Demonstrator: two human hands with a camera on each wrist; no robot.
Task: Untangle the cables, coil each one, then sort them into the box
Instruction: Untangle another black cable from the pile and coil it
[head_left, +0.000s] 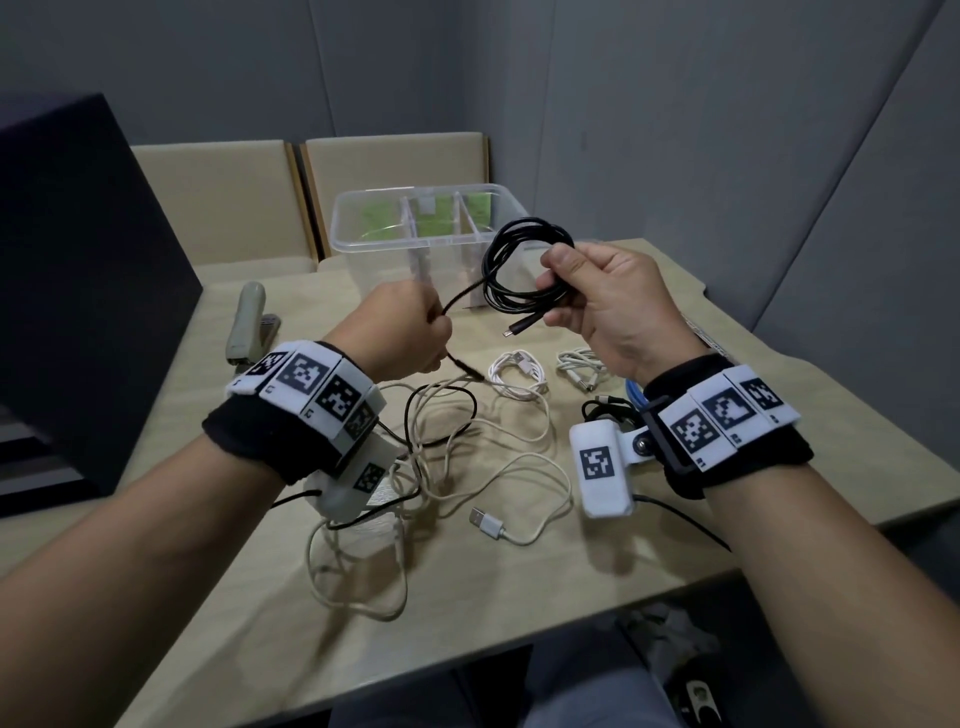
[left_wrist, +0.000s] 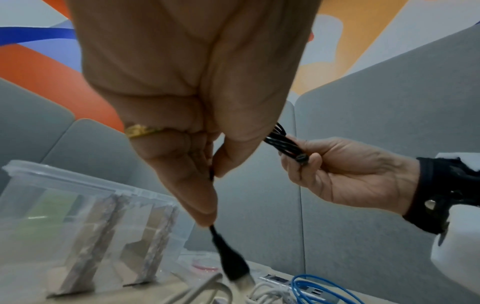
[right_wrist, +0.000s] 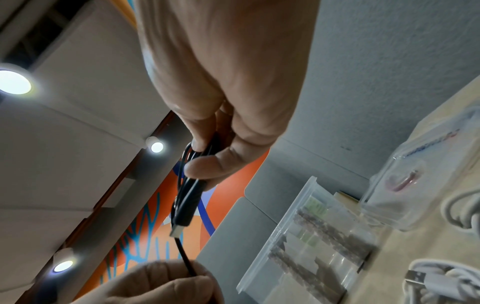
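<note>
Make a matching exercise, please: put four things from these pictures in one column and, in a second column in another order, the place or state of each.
Things:
1. black cable
2. clear box
3. stapler
4. white USB plug

Places or states:
A. lies on the table's near part, at the end of a loose white cable
B. coiled in the right hand, its free end pinched by the left hand
C. stands at the table's far edge, divided into compartments
D. lies at the table's left side

Pairs: 1-B, 2-C, 3-D, 4-A
</note>
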